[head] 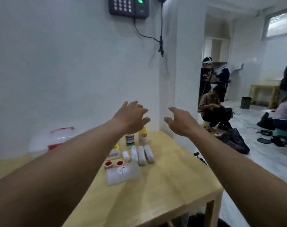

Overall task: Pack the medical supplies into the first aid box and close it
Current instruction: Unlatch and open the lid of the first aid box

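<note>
Both my arms stretch forward over the yellow table [172, 177]. My left hand [131, 117] and my right hand [180, 122] hover in the air above the supplies, fingers loosely spread, holding nothing. Below them stand a green-labelled bottle [129, 140] and a yellow-capped bottle [142, 135]. Three white bandage rolls [142, 154] lie side by side, with a smaller white roll [126, 156] to their left. Two red tape rolls [114, 164], a small box [114, 152] and a clear plastic bag [123, 175] lie nearer me. The first aid box [57, 140], translucent with a red handle, sits at the table's far left, partly hidden by my left arm.
A white wall [74, 71] rises right behind the table, with a keypad device [128, 7] and cable on it. To the right, several people [211, 104] crouch or stand on the floor among dark bags [234, 141]. The table's right edge drops off to the floor.
</note>
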Available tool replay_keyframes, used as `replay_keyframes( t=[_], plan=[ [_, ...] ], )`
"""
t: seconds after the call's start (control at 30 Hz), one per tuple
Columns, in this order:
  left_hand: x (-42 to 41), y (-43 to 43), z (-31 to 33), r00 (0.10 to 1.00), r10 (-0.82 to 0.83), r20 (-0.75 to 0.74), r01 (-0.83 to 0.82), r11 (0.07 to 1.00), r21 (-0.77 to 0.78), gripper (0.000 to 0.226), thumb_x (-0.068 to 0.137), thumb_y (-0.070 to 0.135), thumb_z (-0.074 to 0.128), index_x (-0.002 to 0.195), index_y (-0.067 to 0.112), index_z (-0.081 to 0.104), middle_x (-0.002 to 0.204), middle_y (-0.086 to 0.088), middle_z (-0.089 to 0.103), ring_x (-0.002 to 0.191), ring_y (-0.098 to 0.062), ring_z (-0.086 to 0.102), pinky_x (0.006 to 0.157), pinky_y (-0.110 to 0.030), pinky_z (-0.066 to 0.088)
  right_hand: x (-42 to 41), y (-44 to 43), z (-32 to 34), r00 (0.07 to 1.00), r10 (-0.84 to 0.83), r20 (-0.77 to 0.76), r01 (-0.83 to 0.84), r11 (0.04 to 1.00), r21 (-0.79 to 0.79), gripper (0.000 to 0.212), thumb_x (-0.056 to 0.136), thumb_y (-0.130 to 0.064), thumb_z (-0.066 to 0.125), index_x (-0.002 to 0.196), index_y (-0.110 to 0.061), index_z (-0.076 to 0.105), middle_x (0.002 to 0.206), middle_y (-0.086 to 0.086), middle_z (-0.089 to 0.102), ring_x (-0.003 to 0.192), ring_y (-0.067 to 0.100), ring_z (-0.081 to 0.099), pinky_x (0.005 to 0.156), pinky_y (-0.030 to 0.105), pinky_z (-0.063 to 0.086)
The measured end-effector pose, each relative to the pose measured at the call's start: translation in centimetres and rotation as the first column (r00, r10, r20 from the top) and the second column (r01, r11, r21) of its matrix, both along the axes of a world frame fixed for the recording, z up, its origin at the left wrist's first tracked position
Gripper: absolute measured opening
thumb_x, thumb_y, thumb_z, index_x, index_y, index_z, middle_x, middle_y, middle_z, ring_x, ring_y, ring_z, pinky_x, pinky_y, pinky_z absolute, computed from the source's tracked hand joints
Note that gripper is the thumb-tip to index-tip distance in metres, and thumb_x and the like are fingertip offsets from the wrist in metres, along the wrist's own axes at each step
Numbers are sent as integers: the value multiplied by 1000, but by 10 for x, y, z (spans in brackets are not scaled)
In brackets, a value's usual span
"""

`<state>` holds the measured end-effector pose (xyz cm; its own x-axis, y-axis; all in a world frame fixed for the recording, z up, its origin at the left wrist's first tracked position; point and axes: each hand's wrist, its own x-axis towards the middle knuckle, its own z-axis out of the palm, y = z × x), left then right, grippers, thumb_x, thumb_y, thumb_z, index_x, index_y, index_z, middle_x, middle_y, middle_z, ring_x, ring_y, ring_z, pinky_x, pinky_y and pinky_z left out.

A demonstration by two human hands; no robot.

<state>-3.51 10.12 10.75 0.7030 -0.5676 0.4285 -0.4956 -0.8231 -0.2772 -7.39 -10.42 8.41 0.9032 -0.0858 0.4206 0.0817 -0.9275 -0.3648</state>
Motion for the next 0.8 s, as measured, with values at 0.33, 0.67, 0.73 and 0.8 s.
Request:
replay_keyframes(
  t=[0.33,0.67,0.73,0.8],
  plan=[
    [-34,193,-27,956,293,-13,-291,944,-156,53,98,50,36,143,23,47,140,3,55,139,-23,35,111,-49,30,21,157,2,960,280,-6,-280,959,-39,57,100,-39,48,151,-16,35,149,9,47,138,26,41,107,36,35],
    [-51,274,-81,853,475,-213,-512,842,-170,63,99,55,32,155,29,22,161,-7,24,149,-27,17,119,-50,18,35,262,-23,883,464,-71,-469,873,-135,58,102,-39,44,153,-16,32,157,4,37,144,22,33,114,37,29],
    [-47,279,-87,849,483,-215,-519,839,-163,65,98,57,35,155,31,20,162,-6,23,149,-28,18,119,-49,20,36,277,-28,867,493,-71,-498,851,-168,56,103,-37,43,153,-17,32,158,4,35,146,21,30,115,37,27],
    [-44,280,-91,856,481,-187,-512,840,-180,67,96,57,41,155,33,19,162,-5,24,149,-27,19,119,-48,20,38,288,-35,854,515,-74,-519,831,-201,54,103,-36,42,153,-18,33,159,4,34,147,20,28,116,37,27]
  ],
)
